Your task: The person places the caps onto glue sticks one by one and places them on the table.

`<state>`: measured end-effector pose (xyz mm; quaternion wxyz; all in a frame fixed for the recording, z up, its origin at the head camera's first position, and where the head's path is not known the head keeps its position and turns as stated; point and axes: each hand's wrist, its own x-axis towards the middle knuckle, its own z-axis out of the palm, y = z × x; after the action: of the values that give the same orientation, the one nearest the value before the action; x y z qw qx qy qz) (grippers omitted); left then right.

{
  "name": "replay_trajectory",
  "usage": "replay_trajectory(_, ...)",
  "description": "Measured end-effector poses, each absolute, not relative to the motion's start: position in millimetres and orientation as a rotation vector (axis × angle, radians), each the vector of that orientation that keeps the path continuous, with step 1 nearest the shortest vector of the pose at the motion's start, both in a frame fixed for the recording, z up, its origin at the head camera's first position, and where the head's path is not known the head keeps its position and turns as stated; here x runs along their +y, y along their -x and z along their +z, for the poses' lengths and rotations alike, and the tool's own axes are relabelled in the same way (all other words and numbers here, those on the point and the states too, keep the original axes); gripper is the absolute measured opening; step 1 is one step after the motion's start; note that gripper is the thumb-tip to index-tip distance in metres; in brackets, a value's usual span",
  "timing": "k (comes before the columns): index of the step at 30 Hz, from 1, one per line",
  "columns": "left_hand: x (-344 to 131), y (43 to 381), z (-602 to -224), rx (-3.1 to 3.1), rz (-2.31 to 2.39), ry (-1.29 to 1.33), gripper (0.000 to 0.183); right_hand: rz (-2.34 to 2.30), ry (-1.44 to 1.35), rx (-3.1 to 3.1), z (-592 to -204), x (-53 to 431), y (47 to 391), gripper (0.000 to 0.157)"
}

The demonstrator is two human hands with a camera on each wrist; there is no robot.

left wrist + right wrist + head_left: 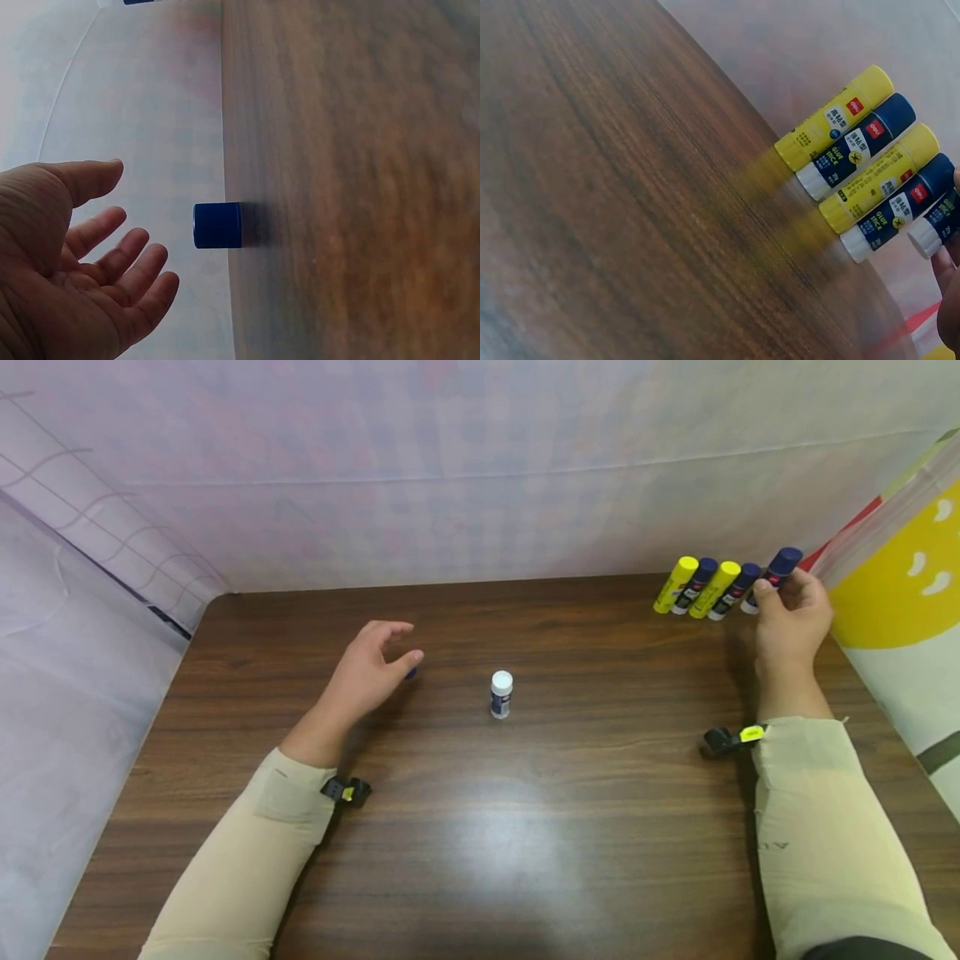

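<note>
At the right end of a row of glue sticks, my right hand [793,631] grips a blue glue stick [785,561] between thumb and fingers, its blue cap up and white base down. Beside it stand a blue glue stick [897,210], a yellow one [879,180], another blue one [855,150] and another yellow one [832,120]. My left hand [363,668] hovers over the table with spread fingers and holds nothing. A dark blue cap [217,225] stands on the table near it, mostly hidden behind the thumb in the head view.
A small dark blue tube with a white top [501,695] stands mid-table. The wooden table [585,793] meets a pale cloth wall [450,527] at the back. A yellow patterned cloth [900,577] hangs at the right edge.
</note>
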<state>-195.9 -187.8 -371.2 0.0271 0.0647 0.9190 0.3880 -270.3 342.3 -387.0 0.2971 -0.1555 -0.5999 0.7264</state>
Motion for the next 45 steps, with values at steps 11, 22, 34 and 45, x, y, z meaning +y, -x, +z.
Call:
replay_trajectory(11, -191, 198, -370, 2.797, 1.053, -0.185, 0.056, 1.925, 0.523, -1.706, -387, 346, 267, 0.031)
replay_trajectory(22, -193, 200, -373, 2.744, 0.954, -0.179, 0.055, 1.942, 0.521, -1.724, -393, 349, 270, 0.031)
replay_trajectory(34, -202, 206, -383, 2.700, 0.982, -0.206, 0.052, 2.053, 0.505, -1.716, -392, 350, 267, 0.032)
replay_trajectory(45, -202, 208, -385, 2.688, 0.979, -0.220, 0.048, 2.079, 0.501, -1.743, -396, 353, 268, 0.030)
